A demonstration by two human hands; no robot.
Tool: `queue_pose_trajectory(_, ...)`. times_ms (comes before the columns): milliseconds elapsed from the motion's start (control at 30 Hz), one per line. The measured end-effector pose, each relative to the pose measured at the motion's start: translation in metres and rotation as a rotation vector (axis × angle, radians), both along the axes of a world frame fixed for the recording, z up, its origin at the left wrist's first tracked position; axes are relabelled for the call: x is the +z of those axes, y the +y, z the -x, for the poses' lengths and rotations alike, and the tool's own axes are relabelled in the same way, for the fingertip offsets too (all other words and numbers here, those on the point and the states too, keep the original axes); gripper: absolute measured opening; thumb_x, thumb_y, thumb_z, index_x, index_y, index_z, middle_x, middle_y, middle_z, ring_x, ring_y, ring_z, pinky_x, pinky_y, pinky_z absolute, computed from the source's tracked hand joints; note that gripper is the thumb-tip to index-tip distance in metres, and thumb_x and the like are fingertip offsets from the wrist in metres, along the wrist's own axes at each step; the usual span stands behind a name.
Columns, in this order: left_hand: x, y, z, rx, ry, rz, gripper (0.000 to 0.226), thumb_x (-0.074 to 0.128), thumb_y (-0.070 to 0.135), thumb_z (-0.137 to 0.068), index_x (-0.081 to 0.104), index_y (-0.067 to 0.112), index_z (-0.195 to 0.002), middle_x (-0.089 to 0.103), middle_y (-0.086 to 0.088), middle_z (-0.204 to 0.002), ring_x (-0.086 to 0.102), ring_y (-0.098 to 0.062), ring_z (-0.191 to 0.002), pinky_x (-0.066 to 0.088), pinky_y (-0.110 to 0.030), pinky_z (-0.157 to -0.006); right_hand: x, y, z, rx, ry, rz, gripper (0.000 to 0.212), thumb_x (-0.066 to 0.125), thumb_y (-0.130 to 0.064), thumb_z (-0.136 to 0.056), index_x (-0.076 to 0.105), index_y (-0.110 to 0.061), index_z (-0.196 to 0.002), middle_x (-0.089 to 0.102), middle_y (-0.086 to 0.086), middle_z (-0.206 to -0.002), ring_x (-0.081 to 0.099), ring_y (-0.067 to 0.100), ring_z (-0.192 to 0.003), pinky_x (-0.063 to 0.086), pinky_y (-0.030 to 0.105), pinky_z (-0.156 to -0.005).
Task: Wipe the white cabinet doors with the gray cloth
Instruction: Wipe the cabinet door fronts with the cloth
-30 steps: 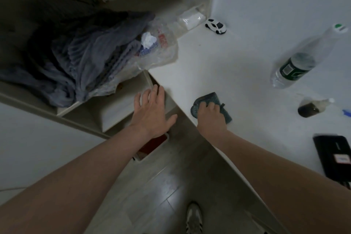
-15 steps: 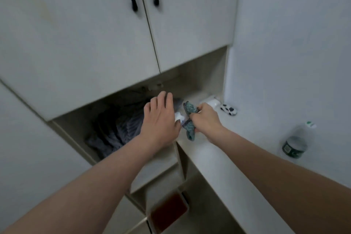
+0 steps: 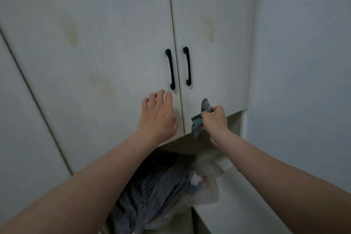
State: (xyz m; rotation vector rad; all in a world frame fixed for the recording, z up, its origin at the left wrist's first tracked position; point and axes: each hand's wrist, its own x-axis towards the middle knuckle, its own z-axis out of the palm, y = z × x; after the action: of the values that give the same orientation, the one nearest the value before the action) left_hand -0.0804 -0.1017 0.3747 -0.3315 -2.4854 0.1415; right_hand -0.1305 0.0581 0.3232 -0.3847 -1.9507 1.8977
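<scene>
- Left hand (image 3: 158, 115) is spread, fingers relaxed, at the lower edge of the left door (image 3: 98, 59), just under its black handle (image 3: 171, 69).
- Right hand (image 3: 215, 119) grips the bunched cloth (image 3: 199, 118) before the right door (image 3: 212, 43), near its bottom edge.
- Yellowish stains (image 3: 73, 32) mark both doors.

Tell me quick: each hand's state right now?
Left hand: open, fingers spread near the cabinet door, holding nothing.
Right hand: gripping the gray cloth.
</scene>
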Motion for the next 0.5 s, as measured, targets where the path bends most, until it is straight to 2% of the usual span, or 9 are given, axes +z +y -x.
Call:
queue_pose_trajectory(200,0.041,-0.007,0.042,-0.114,0.099,-0.004,0.068,0.054,0.034,-0.086,0.028,0.010,-0.145,0.027,-0.011,-0.147,0.028,-0.031,-0.131,0.024,-0.043,-0.109,0.032,0.000,0.045,-0.131,0.080,0.091,0.016,0.051,-0.006,-0.089,0.047,-0.015,-0.102,0.056,0.010,-0.105,0.060,0.024,-0.094,0.058,0.047,-0.084)
queue_pose_trajectory(333,0.072,-0.003,0.067,-0.158,0.225,-0.033,0.069,0.055,0.031,-0.083,0.032,0.008,-0.144,0.032,-0.012,-0.145,0.031,-0.031,-0.128,0.024,-0.043,-0.107,0.072,0.000,0.071,-0.223,0.234,0.049,0.014,0.052,-0.013,-0.092,0.046,-0.017,-0.105,0.054,0.011,-0.115,0.058,0.021,-0.095,0.050,0.034,-0.078)
queue_pose_trajectory(500,0.106,0.014,0.082,-0.190,0.325,-0.002,0.065,0.050,0.030,-0.081,0.038,0.006,-0.140,0.040,-0.012,-0.140,0.037,-0.029,-0.124,0.015,-0.040,-0.102,0.135,0.009,0.096,-0.281,0.405,-0.023,0.018,0.054,-0.018,-0.089,0.050,-0.019,-0.107,0.057,0.011,-0.115,0.059,0.022,-0.096,0.050,0.039,-0.090)
